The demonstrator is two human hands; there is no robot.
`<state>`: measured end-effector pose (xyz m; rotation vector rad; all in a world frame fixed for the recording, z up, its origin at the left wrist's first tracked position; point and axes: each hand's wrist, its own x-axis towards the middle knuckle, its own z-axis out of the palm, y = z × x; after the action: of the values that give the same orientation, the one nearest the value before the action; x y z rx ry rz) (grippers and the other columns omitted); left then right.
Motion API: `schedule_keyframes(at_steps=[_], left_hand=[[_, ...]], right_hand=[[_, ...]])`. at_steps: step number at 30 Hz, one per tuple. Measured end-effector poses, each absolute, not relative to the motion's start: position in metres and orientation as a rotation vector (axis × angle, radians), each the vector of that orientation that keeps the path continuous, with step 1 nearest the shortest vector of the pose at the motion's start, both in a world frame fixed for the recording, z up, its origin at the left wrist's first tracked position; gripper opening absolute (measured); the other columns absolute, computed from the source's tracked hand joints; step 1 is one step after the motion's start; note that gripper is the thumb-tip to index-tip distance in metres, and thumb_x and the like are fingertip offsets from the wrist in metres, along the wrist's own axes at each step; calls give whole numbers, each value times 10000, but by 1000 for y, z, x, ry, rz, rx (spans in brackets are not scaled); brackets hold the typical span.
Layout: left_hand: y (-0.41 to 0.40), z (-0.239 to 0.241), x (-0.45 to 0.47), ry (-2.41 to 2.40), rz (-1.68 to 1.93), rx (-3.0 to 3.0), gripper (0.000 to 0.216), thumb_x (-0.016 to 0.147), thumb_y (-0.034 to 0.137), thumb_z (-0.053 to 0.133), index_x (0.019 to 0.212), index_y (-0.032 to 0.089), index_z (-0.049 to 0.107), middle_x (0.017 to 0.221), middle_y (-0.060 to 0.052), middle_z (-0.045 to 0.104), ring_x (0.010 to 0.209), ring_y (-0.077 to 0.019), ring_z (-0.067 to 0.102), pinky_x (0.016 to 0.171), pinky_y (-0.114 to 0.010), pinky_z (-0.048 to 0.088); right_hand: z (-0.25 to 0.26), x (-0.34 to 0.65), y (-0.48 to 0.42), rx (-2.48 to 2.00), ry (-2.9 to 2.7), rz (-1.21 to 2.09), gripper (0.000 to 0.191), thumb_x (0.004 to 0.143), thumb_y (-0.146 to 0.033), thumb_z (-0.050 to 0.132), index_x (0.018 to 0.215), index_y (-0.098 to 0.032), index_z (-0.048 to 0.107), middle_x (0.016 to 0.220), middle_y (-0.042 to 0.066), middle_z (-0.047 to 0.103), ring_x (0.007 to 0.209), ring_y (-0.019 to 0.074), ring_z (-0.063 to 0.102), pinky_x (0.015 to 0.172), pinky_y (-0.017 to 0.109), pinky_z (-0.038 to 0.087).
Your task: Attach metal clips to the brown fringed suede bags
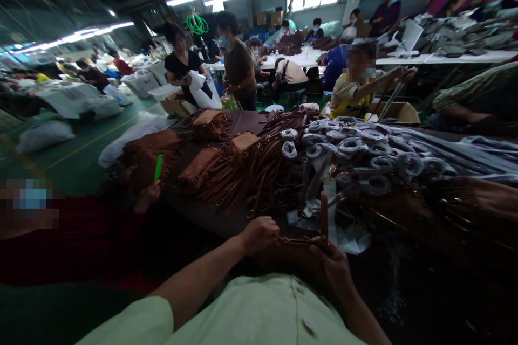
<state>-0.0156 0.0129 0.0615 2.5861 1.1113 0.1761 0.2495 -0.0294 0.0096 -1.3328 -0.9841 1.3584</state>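
Low centre of the frame, right at the edge of the dark table (210,210): the left hand (259,234) is curled into a loose fist, pinching one end of a thin chain (297,240); the right hand (329,259) is closed around the base of a brown strap (324,215), which stands upright out of the grip; the chain runs level between the two hands and looks taut.

The strap looks like suede or soft leather; light, limp over any length, though this short piece holds itself up; not fragile, not slippery, so a pinch near the end where the metal fitting sits seems the sensible hold. The chain is another matter; fine, loose-linked, liable to tangle or slide through the fingers, so it wants a firm pinch at each end, much as it has now.

Just above the hands, a heap of brown straps (251,172) spreads across the middle of the frame; right of centre, rolled grey bundles (352,145) lie packed together; fringed brown bags (154,153) sit left of centre, a green comb (158,167) standing beside them above a neighbour's hand (148,197); other people work at tables across the upper half.
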Motion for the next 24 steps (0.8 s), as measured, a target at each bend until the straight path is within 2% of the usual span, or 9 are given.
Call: schedule_keyframes(at_steps=[5,7,9,11,13,16,19,22,24], left_hand=[[6,34,-94,1508,-90,2204,111,757,293,663,782,188,640,803,-10,640,828,-164,576,731,-239,399],[6,35,-99,1552,-176,2121,293,648,356,748,881,207,652,884,-16,652,883,-197,581,764,-262,413],[8,38,-85,1529,-89,2118,583,558,425,794,1073,219,615,1047,-44,635,998,-234,558,845,-300,411],[13,39,-59,1390,80,2122,716,587,482,764,1217,224,543,1182,-61,591,1092,-237,521,920,-314,385],[17,35,-34,1174,76,2047,543,691,475,690,1167,230,595,1122,-38,630,1040,-201,554,888,-280,401],[18,29,-16,1080,-39,1847,264,790,374,609,954,187,698,858,-4,678,819,-138,600,710,-204,423],[15,38,-18,1193,138,1887,223,814,338,590,899,173,713,820,-3,650,786,-123,586,676,-189,406],[17,52,-23,1236,285,2127,209,835,342,571,900,210,719,842,-13,624,817,-135,575,729,-214,399],[22,53,-24,1209,244,2246,180,835,315,578,886,217,719,817,-11,615,801,-137,573,730,-222,398]], right_hand=[[-15,266,-39,-1315,-883,1464,354,575,-417,793,823,-190,684,844,28,664,813,212,600,711,305,483],[-17,267,-40,-1292,-931,1541,362,578,-428,792,824,-186,686,855,40,664,804,218,603,696,313,484],[-14,264,-39,-1286,-962,1599,358,583,-431,791,823,-187,684,838,37,659,768,207,600,673,308,480],[-10,260,-37,-1258,-970,1676,342,594,-419,788,825,-193,675,813,25,652,741,191,594,668,302,476],[-5,258,-35,-1236,-994,1733,338,598,-412,789,825,-192,670,805,24,650,743,189,592,671,299,474],[0,263,-34,-1259,-1024,1740,363,594,-418,792,846,-184,673,828,35,655,736,190,597,641,287,472],[2,272,-33,-1294,-944,1710,378,614,-420,780,899,-197,671,913,48,668,744,195,616,629,290,482],[-2,277,-28,-1309,-963,1642,407,608,-413,784,937,-196,680,1036,69,669,914,232,617,770,323,486],[-6,279,-25,-1377,-1051,1634,472,599,-459,772,966,-175,685,1019,82,683,950,255,613,814,349,473]])
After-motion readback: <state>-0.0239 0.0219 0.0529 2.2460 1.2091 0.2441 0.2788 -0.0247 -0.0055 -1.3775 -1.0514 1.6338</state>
